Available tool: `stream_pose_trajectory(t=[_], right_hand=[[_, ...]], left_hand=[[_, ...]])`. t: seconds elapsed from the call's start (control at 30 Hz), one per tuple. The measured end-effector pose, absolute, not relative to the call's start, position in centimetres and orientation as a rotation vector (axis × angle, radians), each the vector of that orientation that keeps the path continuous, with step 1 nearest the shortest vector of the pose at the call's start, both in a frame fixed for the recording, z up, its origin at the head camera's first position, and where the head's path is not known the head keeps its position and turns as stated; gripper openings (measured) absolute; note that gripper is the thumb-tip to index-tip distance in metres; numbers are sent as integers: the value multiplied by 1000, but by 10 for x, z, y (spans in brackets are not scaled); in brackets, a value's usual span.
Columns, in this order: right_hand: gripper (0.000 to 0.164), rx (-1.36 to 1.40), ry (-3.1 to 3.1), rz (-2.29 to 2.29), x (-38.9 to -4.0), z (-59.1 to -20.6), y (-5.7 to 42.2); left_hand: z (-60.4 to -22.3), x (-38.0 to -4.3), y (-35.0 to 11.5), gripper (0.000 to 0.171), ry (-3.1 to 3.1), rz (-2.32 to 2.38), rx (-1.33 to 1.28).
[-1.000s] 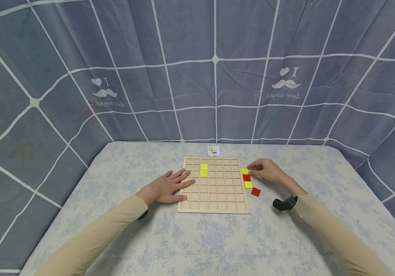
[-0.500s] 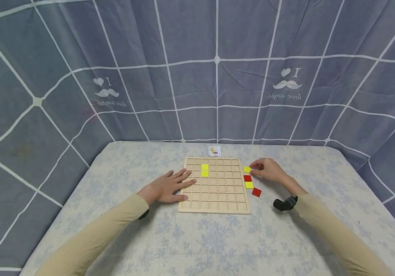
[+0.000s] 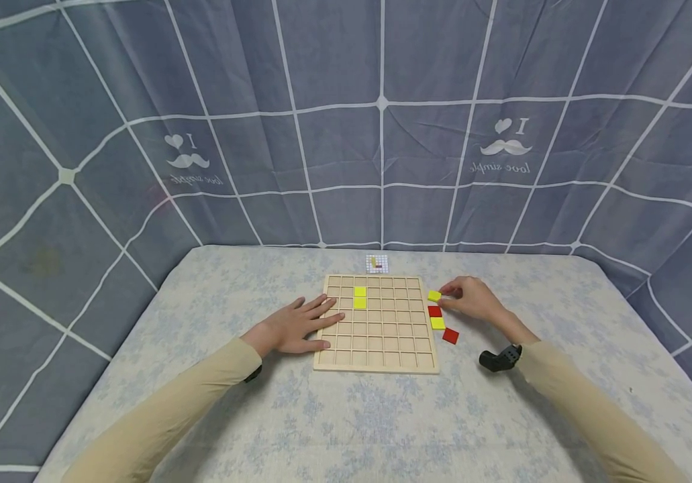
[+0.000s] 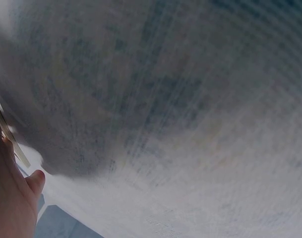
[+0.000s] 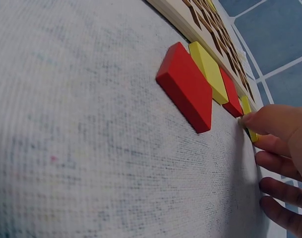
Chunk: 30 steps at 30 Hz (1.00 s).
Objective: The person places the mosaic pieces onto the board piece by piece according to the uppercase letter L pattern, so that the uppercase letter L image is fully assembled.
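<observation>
Beige sleeve (image 3: 164, 409) at far left leads to a left hand (image 3: 297, 329), fingers spread, its grip wide and holding nothing, resting on the left edge of a square, pale wooden board (image 3: 376, 369). If that hand eased off, the board could slide on the cloth-covered counter (image 3: 321, 429). Thin raised ridges divide the board into cells; two yellow tiles (image 3: 360, 292) occupy neighbouring cells in its upper part. A small printed grid card (image 3: 377, 263) lies just beyond. Off the board's right edge, the far yellow tile (image 3: 434, 295) sits pinched in the narrow grip of the right hand (image 3: 472, 297); whether it fully clears the counter is unclear. Its slim, smooth-looking edges could slip from a fingertip hold, or a dipping finger could nudge the straight red tile (image 3: 435, 311) beside it. Nearer come the near yellow tile (image 3: 438, 323) and the askew red tile (image 3: 451, 335), both flat, crisp-edged squares.
</observation>
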State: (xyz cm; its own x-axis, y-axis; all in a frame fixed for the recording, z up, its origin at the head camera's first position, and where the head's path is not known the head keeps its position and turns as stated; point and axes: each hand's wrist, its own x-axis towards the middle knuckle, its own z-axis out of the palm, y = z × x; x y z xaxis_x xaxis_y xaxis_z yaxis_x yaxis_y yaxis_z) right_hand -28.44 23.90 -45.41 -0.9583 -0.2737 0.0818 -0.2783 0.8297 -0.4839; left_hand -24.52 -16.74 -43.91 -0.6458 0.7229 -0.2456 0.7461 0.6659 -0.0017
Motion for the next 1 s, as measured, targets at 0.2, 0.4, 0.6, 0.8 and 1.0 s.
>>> stream_pose_trajectory(t=[0.2,0.4,0.6,0.8,1.0], right_hand=[[34,395,-2983,771,-285,-455,236],[34,391,-2916,793,-283,-452,233],[30,420,-2868,831,-278,-447,223],[29,454,-2859,810,-274,-442,212],[28,500,-2827,830,-270,-440,197]], left_hand=[[-439,-246,-170,66,2658,-128,1194],[-443,-247,-172,66,2672,-112,1211],[-443,-242,-171,66,2663,-120,1185],[-443,-240,-169,66,2656,-127,1180],[-442,-243,-169,66,2675,-150,1191]])
